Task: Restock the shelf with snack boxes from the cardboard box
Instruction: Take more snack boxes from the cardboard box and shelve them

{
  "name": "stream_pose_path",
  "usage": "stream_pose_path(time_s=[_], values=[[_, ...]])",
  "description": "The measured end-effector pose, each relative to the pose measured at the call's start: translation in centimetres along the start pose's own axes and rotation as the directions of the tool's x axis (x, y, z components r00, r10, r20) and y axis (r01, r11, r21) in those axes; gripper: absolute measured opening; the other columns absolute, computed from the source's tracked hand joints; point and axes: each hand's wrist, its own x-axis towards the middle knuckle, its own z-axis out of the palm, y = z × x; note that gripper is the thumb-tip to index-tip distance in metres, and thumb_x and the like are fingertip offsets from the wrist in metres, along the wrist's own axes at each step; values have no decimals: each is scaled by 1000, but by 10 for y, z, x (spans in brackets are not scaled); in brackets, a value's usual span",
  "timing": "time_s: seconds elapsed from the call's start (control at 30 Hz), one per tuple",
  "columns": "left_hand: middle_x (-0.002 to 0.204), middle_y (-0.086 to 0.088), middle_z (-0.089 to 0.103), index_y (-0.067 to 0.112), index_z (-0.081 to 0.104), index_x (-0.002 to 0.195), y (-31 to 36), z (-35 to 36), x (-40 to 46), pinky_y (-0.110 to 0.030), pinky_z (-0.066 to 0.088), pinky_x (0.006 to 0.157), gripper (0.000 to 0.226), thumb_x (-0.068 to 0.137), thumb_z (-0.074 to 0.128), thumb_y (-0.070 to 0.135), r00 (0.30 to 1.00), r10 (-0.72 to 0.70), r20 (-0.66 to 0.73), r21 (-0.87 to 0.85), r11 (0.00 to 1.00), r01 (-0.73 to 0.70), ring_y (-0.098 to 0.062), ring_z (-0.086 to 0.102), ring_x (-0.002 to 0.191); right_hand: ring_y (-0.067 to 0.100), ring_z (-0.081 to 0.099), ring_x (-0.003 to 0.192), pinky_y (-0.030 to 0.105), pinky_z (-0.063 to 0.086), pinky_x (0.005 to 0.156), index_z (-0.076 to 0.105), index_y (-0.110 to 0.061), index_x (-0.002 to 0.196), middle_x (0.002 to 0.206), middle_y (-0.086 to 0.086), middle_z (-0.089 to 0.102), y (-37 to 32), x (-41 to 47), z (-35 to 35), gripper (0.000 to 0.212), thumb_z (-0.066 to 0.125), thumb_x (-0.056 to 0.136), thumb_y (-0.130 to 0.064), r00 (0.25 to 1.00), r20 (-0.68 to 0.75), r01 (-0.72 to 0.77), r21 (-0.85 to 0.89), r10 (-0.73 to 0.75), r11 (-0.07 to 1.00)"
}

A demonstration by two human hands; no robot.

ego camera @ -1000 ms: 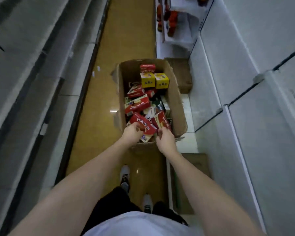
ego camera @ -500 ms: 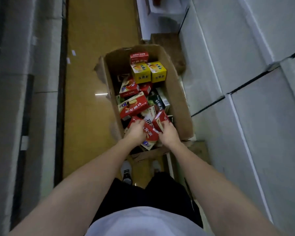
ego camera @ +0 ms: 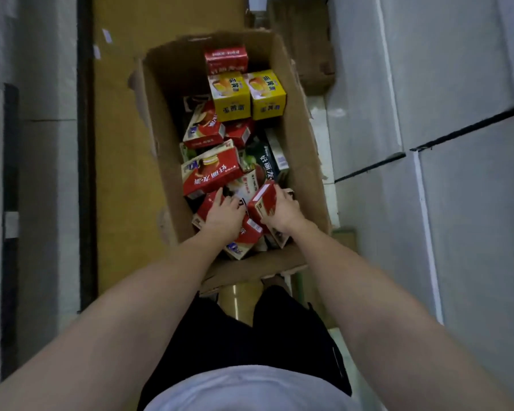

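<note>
Both arms reach straight down into the near end of the cardboard box (ego camera: pixel 306 161), which stands on the floor between shelves. The right hand (ego camera: pixel 282 212) curls round a small red snack box (ego camera: pixel 261 203), tilted up on one corner, while the left hand (ego camera: pixel 221 216) lies over a longer red box (ego camera: pixel 247 235) with fingers bent on its top. These cartons look light and stiff but crushable, best held across the narrow sides.

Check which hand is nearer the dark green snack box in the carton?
Right. The right hand grips a small red box just below the dark green box; the left hand holds another red box further left.
</note>
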Motion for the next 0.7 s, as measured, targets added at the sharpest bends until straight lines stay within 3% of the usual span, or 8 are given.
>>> stream_pose_path(time_s=[0.17,0.23,0.37,0.47,0.57,0.63,0.7], values=[[148,-9,40,19,49,140,7,-6,5,-45,20,118,59,87,65,38,998,-54,-35,54,997,56,-29,34,137,35,26,144,51,26,118,4,-19,159,159,10,21,8,17,-4,126,90,68,-32,999,32,-21,61,19,998],[144,-8,43,21,53,137,7,-10,3,-45,24,115,59,84,69,41,999,-48,-19,79,996,49,-29,36,134,33,29,142,51,30,116,14,-19,157,155,11,22,7,19,-11,125,93,61,-35,999,32,-34,29,33,999],[143,-8,46,22,54,135,7,-17,-6,-45,25,113,54,86,68,41,999,-50,-16,116,992,51,-29,37,133,33,36,134,51,37,109,42,-18,136,141,11,36,4,17,-23,85,89,67,-39,999,-37,36,-87,-40,996],[139,-6,53,24,54,133,8,-21,-14,-45,26,111,51,87,66,40,998,-53,-19,65,996,54,-27,41,131,31,44,130,51,42,105,45,-19,123,134,9,46,6,17,-34,67,86,72,-34,995,-33,88,-100,-91,991],[126,-1,62,29,59,120,8,-25,-20,-45,27,108,40,84,67,45,996,-86,-7,-47,995,86,-24,49,123,28,62,103,42,52,82,38,-19,99,109,8,62,7,12,-45,45,79,81,-28,989,66,139,-123,-131,983],[119,3,64,31,62,114,10,-27,-23,-45,25,108,38,80,69,47,994,-108,-6,-122,987,106,-23,52,119,26,62,99,40,50,79,38,-18,105,109,7,63,3,8,-50,47,78,81,-25,981,135,161,-153,-141,975],[112,4,65,31,64,110,11,-34,-30,-48,22,108,33,80,71,43,988,-152,33,-174,972,155,-23,55,115,28,60,111,43,50,92,43,-19,127,122,7,61,-3,3,-54,63,81,78,-25,964,198,216,-208,-175,954]])
